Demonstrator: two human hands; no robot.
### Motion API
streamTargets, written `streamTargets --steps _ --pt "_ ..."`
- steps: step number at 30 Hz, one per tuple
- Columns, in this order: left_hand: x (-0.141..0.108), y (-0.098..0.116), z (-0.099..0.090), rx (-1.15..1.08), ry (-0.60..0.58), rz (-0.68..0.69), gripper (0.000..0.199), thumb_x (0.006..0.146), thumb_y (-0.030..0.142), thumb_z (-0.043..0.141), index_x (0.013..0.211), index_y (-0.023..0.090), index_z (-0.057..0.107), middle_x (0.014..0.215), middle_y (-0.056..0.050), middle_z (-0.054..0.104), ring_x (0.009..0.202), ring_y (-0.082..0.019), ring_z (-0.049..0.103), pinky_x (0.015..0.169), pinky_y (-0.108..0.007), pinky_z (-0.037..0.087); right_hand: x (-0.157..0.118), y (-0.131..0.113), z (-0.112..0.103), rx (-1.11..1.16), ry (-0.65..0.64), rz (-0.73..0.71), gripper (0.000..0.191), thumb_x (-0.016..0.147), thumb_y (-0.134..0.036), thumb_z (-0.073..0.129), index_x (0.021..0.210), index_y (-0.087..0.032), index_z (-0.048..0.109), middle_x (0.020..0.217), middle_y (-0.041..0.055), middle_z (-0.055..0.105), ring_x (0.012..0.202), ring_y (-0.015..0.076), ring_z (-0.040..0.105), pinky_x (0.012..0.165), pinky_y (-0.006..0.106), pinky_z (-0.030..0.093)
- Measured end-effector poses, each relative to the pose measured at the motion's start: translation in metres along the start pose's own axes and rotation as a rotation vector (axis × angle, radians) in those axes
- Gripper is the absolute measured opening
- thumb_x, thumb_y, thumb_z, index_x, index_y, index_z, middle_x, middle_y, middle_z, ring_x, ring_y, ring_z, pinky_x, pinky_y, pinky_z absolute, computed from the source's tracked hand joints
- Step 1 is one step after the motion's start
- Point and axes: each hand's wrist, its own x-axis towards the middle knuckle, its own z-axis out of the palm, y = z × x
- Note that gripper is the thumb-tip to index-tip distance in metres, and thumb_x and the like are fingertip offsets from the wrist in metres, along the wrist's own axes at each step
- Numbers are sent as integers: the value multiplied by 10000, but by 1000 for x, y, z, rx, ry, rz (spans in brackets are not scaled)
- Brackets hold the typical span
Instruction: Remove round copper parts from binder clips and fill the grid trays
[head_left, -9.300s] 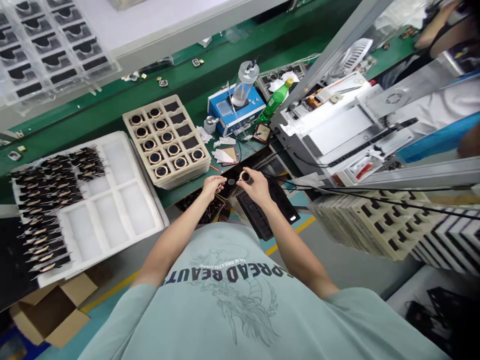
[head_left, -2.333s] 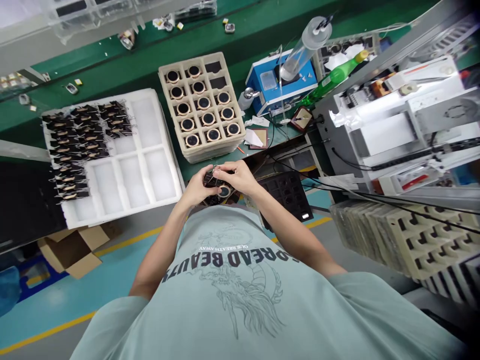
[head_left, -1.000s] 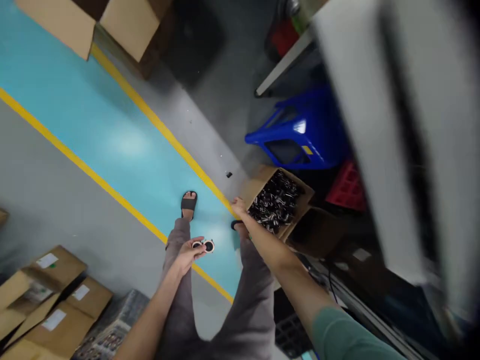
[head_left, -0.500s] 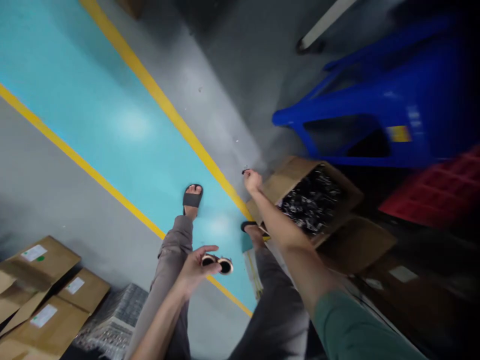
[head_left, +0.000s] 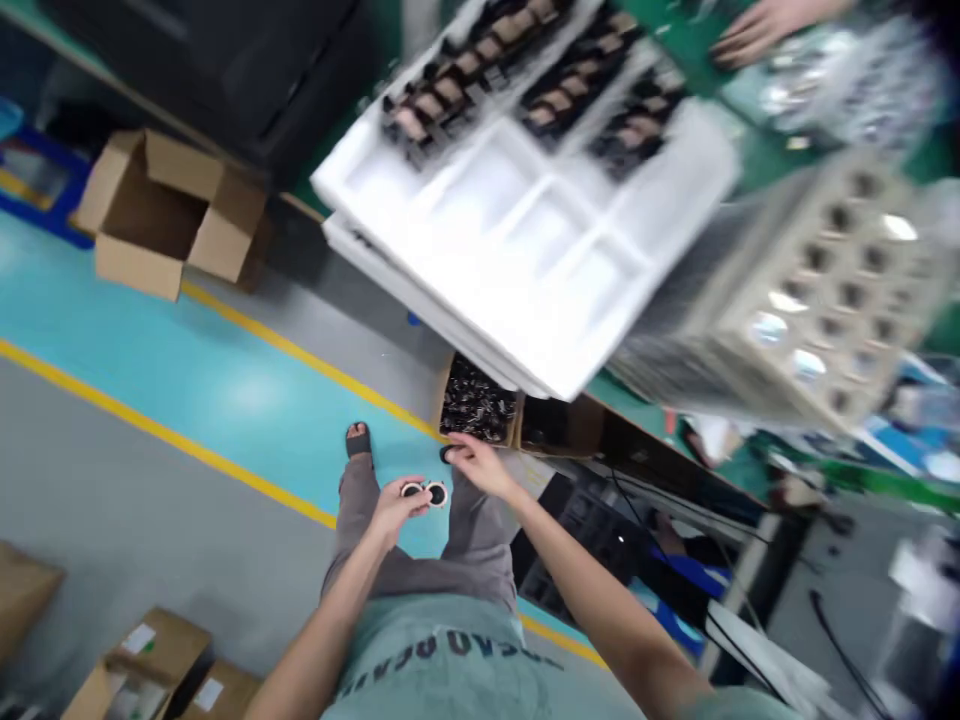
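Note:
In my left hand (head_left: 399,510) is a small part with two round black faces and pale rims (head_left: 436,494), held between thumb and fingers in front of my legs. My right hand (head_left: 480,466) is up and to the right of it, fingers stretched out and pointing left, with nothing visible in them. Just beyond those fingers stands a carton of small black shiny pieces (head_left: 476,400) on the floor.
A stack of white compartment trays (head_left: 517,270), partly filled with dark parts, juts over the bench edge. Beside it stands a stack of holed trays (head_left: 840,300). Another person's hand (head_left: 780,25) rests at the top right. An open carton (head_left: 169,215) lies left.
My view has swung up to the bench and its trays. The right hand has drawn back closer to the left, its pinch loosened and the small dark piece no longer visible. The left hand keeps its part.

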Motion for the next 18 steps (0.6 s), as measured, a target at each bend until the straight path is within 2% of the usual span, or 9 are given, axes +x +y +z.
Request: streamTargets --steps 2,3,6,9,12,15,18 --pt "-18 13 47 84 -76 41 472 508 192 943 908 134 700 770 -30 678 666 -146 656 637 -267 578 -69 -14 -25 -6 -57 -192 631 755 -346 739 1366 -309 585 1402 97 589 1109 274 669 929 409 566" --pt "-25 17 76 136 -131 60 460 513 188 938 905 131 703 772 -30 681 674 -145 655 642 -264 579 -98 -17 -41 -44 -33 -252 652 741 -302 753 1370 -320 582 1420 91 571 1167 285 640 980 406 543" --pt "-41 21 178 315 -303 118 427 508 170 927 880 128 721 771 -23 686 673 -132 640 641 -250 573 -156 -7 -99 -146 223 -267 526 776 -153 659 1283 -295 651 1284 87 655 1156 287 641 1022 396 517" --pt "-51 16 280 456 -415 173 412 511 169 924 870 122 728 761 -32 688 662 -133 641 635 -256 565 -187 25 -168 -120 513 -200 487 780 -104 618 1245 -241 672 1251 103 682 1145 291 642 1019 429 514" --pt "-52 11 366 549 -417 210 349 555 185 909 835 119 711 702 -40 672 619 -128 636 581 -228 520 -209 59 -227 -67 789 -134 445 763 -140 681 1203 -203 698 1233 125 699 1204 325 589 1060 515 467" --pt "-46 5 431 634 -366 263 276 581 174 883 755 130 673 608 -4 611 510 -78 550 481 -175 400 -231 86 -266 98 1044 -58 403 741 -257 764 1140 -213 729 1161 123 727 1115 320 613 1003 515 501" --pt "-37 -6 479 701 -321 283 275 569 110 846 753 144 644 580 21 584 481 -62 508 493 -177 388 -252 106 -284 493 1223 6 433 763 -431 751 1129 -204 715 1118 117 735 1004 286 658 939 475 533"
